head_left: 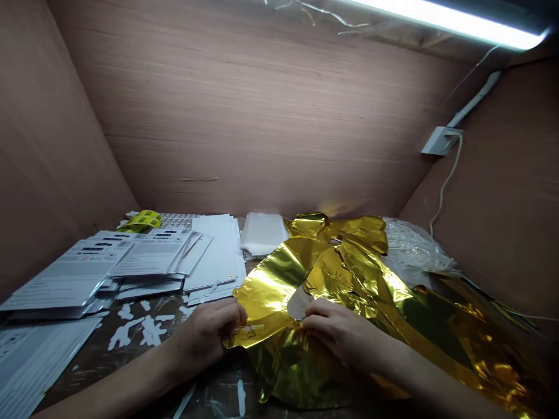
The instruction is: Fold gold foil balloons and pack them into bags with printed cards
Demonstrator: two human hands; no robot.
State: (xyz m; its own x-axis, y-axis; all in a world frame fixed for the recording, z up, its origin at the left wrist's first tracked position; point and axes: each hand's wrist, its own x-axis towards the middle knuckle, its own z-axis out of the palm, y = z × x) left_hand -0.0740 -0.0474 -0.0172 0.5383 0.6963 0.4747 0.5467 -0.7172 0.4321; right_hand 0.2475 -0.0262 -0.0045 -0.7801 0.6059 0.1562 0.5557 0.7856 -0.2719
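A flat, shiny gold foil balloon (266,291) with small tabs on its edge is spread out before me. My left hand (218,329) is closed on its left edge, beside a small printed mark. My right hand (334,329) pinches the foil near its middle, with the fingertips bent together. Just above those fingertips a pale grey patch (298,304) shows within the gold; I cannot tell whether it is a piece of card or a gap. More gold foil balloons (371,279) lie crumpled behind and to the right, partly under my right forearm.
Stacks of printed white cards (74,270) and plain white sheets (213,250) lie at left. White paper scraps (151,330) litter the dark tabletop. Clear bags (264,233) stand at the back, and a plastic bag of pale strands (414,247) sits back right. Wooden panels enclose the table.
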